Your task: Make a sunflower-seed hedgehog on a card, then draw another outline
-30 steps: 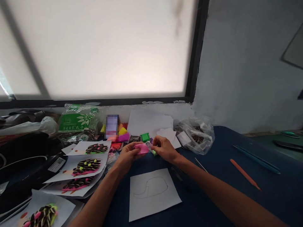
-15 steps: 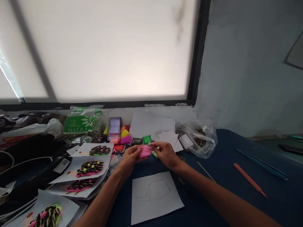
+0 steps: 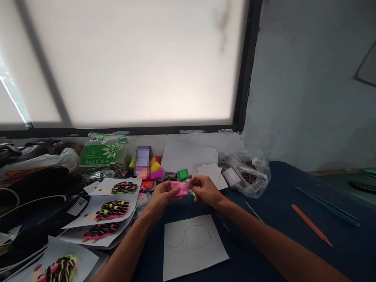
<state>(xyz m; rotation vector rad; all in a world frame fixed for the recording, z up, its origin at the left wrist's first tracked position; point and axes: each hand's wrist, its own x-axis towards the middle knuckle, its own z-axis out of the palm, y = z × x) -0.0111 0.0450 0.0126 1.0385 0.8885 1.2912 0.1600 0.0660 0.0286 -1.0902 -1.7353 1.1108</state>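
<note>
A small pink packet, seemingly modelling clay in clear wrap (image 3: 180, 188), is held up above the table. My left hand (image 3: 162, 194) is closed on its left side, thumb on top. At the packet's right end, the fingers of my right hand (image 3: 204, 190) are pinched on the edge of the wrapping. Below both hands lies a white sheet of paper (image 3: 195, 262) with a pencil outline of a rounded shape and a pointed tail. Behind the hands are a green clay packet (image 3: 182, 174), a black packet (image 3: 169, 176) and a purple packet (image 3: 156, 174).
Left, several paper cards (image 3: 114, 208) carry sunflower-seed and clay pictures. A green seed bag (image 3: 101, 152) stands behind them. A clear bag of seeds (image 3: 249, 174) sits back right, near white paper (image 3: 188, 154). An orange clay tool (image 3: 312, 225) and blue tweezers (image 3: 327, 205) lie right.
The pink packet has shifted slightly right and turned a little in my hands. My right fingers have moved slightly along its right end. The other things stay in place.
</note>
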